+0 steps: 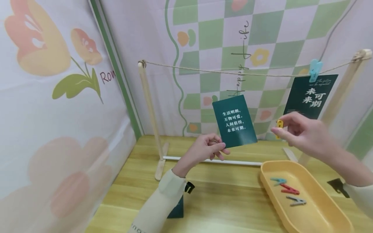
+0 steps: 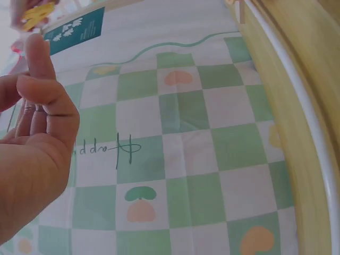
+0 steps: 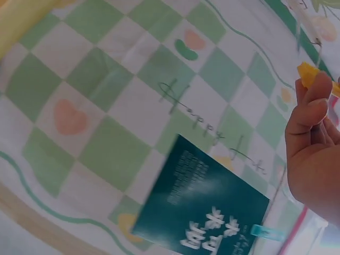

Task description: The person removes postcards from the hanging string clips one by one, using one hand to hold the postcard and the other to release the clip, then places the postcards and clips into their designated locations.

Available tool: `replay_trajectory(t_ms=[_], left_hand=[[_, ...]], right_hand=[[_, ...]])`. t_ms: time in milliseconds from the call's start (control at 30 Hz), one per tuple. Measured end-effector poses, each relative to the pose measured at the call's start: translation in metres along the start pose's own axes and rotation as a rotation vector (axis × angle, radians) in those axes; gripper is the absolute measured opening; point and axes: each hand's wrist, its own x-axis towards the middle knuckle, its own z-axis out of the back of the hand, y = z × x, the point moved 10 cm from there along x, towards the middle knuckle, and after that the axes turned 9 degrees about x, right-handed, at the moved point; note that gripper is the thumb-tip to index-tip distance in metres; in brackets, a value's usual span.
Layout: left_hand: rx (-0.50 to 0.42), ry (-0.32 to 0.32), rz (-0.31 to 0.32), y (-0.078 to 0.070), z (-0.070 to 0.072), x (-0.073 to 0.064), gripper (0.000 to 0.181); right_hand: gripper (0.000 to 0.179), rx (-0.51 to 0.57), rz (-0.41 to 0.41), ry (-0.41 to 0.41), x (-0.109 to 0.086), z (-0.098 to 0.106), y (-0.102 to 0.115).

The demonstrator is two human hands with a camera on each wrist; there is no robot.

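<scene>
My left hand (image 1: 207, 147) pinches a dark green card (image 1: 236, 124) with white writing by its lower left corner, below the string. Between thumb and forefinger my right hand (image 1: 306, 134) holds a small yellow clothespin (image 1: 279, 127), to the right of that card. Behind the right hand, a second green card (image 1: 306, 97) hangs from the string (image 1: 218, 72) by a light blue clothespin (image 1: 314, 69). In the right wrist view the yellow clothespin (image 3: 307, 73) shows at the fingertips.
A wooden post (image 1: 150, 110) at each end carries the string, with a white rod (image 1: 242, 162) low between them. A yellow tray (image 1: 323, 207) at right holds blue, red and grey clothespins (image 1: 296, 201). Another green card (image 1: 177, 208) lies partly behind the left sleeve.
</scene>
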Motion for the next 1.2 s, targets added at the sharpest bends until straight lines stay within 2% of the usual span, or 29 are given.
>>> replay_trajectory(t_ms=[300,533,700,833,1000,1200], left_hand=[[0.066,-0.026,0.055,0.014,0.011,-0.022,0.013],[0.103,-0.027,0.021,0.014,0.013,-0.031,0.014],[0.145,-0.005,0.025,0.022,0.012,-0.038,0.015],[0.169,0.007,0.017,0.028,0.013,-0.045,0.015],[0.171,0.021,0.041,0.038,0.013,-0.057,0.018],[0.178,0.024,0.105,0.067,0.023,-0.076,0.011]], right_hand=[[0.027,-0.055,-0.064,0.132,-0.049,-0.038,-0.03],[0.024,-0.048,-0.193,0.2,-0.079,-0.054,-0.053],[0.028,0.022,-0.313,0.293,-0.103,-0.069,-0.07],[0.033,0.038,-0.361,0.35,-0.12,-0.077,-0.082],[0.024,0.072,-0.349,0.438,-0.136,-0.084,-0.089],[0.017,0.175,-0.311,0.562,-0.156,-0.09,-0.093]])
